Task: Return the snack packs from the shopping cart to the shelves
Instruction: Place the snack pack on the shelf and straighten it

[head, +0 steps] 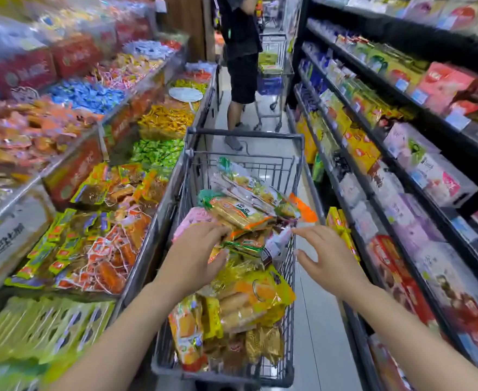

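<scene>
1. While the view looks down a narrow shop aisle, tiered open bins point(96, 176) fill the left side, heaped with small wrapped snacks in blue, orange, yellow and green; much of this side is blurred.
2. Just right of the bins stands a grey wire shopping cart point(287, 280), in the near middle of the aisle, piled above its rim with snack packs point(240, 213) in yellow, orange, green and pink wrappers.
3. Reaching from the near edge, the left hand point(195, 255) rests on top of the pile, fingers spread and curled down onto the packs; whether it actually grips one I cannot tell.
4. Further right, the right hand point(326, 259) hovers over the cart's right rim, palm down, fingers apart and holding nothing.
5. Beyond the cart, at the far end, a person in dark clothes point(242, 52) stands beside a second cart point(273, 77).
6. Along the right side run dark shelves point(418, 153) stocked with boxed and bagged snacks.
</scene>
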`<control>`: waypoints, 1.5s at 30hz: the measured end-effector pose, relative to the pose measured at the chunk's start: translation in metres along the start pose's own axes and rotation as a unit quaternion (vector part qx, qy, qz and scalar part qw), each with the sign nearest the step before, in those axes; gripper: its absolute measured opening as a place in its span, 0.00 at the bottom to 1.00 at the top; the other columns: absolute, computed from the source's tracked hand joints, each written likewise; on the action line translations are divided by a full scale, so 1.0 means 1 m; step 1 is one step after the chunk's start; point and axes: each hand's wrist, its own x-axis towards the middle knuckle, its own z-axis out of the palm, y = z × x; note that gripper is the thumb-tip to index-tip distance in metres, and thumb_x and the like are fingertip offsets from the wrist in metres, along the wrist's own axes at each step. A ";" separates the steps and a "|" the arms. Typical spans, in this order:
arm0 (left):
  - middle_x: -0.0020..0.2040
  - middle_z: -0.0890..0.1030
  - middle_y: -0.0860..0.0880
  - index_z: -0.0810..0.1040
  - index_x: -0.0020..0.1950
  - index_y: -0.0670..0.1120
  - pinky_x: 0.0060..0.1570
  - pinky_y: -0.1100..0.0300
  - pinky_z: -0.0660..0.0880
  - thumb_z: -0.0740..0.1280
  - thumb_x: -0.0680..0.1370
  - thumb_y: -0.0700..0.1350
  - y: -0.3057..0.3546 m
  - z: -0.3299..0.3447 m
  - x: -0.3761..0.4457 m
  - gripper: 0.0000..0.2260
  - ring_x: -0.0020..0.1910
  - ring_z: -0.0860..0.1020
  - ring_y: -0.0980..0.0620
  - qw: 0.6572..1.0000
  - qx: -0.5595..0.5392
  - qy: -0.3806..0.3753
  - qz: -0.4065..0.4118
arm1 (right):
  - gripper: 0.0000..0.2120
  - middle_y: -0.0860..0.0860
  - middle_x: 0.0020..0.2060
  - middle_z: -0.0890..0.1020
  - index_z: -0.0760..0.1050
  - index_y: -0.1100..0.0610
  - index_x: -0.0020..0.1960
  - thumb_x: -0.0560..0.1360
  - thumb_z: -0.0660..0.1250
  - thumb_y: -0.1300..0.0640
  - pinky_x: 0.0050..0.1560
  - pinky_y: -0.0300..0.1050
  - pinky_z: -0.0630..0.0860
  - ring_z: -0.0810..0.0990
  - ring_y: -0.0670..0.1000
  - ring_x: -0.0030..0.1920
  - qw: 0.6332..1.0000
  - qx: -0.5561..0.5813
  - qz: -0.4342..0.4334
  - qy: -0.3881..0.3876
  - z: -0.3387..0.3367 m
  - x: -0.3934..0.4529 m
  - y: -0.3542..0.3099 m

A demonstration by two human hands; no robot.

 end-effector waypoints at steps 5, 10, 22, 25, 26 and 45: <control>0.52 0.81 0.45 0.79 0.59 0.41 0.53 0.55 0.70 0.66 0.75 0.48 -0.034 0.011 0.058 0.16 0.51 0.78 0.46 0.999 -0.001 0.001 0.053 | 0.18 0.48 0.59 0.78 0.74 0.55 0.65 0.76 0.67 0.53 0.61 0.40 0.65 0.71 0.50 0.61 0.999 -0.010 0.044 0.003 0.013 0.045 0.023; 0.55 0.81 0.46 0.78 0.61 0.43 0.55 0.51 0.74 0.63 0.75 0.52 -0.056 0.033 0.105 0.19 0.54 0.78 0.46 0.999 -0.001 -0.035 0.037 | 0.18 0.49 0.56 0.79 0.75 0.55 0.64 0.75 0.67 0.53 0.58 0.42 0.67 0.73 0.52 0.59 0.998 -0.015 0.056 -0.031 0.028 0.073 0.053; 0.58 0.78 0.43 0.77 0.62 0.41 0.61 0.48 0.69 0.60 0.76 0.51 -0.078 0.130 0.202 0.20 0.59 0.74 0.42 0.996 0.022 -0.070 -0.045 | 0.24 0.53 0.63 0.75 0.68 0.56 0.70 0.76 0.66 0.53 0.61 0.48 0.67 0.70 0.57 0.65 0.988 0.027 0.073 -0.135 0.090 0.180 0.156; 0.57 0.77 0.42 0.77 0.61 0.40 0.61 0.49 0.68 0.60 0.76 0.51 -0.085 0.138 0.221 0.20 0.58 0.73 0.41 0.994 0.040 -0.072 -0.065 | 0.27 0.53 0.66 0.73 0.64 0.55 0.72 0.76 0.65 0.50 0.63 0.48 0.66 0.68 0.56 0.67 0.981 0.033 0.070 -0.177 0.114 0.201 0.171; 0.57 0.77 0.42 0.77 0.61 0.40 0.61 0.47 0.69 0.59 0.75 0.51 -0.089 0.140 0.225 0.20 0.58 0.74 0.41 0.993 0.041 -0.082 -0.076 | 0.28 0.53 0.66 0.72 0.63 0.55 0.73 0.76 0.65 0.49 0.64 0.47 0.66 0.67 0.55 0.67 0.979 0.036 0.067 -0.189 0.122 0.208 0.176; 0.70 0.72 0.44 0.73 0.69 0.45 0.72 0.41 0.59 0.59 0.76 0.53 -0.076 0.148 0.211 0.24 0.73 0.65 0.43 0.985 0.082 -0.081 -0.126 | 0.23 0.54 0.65 0.75 0.65 0.53 0.73 0.80 0.63 0.54 0.57 0.50 0.72 0.73 0.56 0.64 0.980 0.125 0.064 -0.142 0.141 0.221 0.197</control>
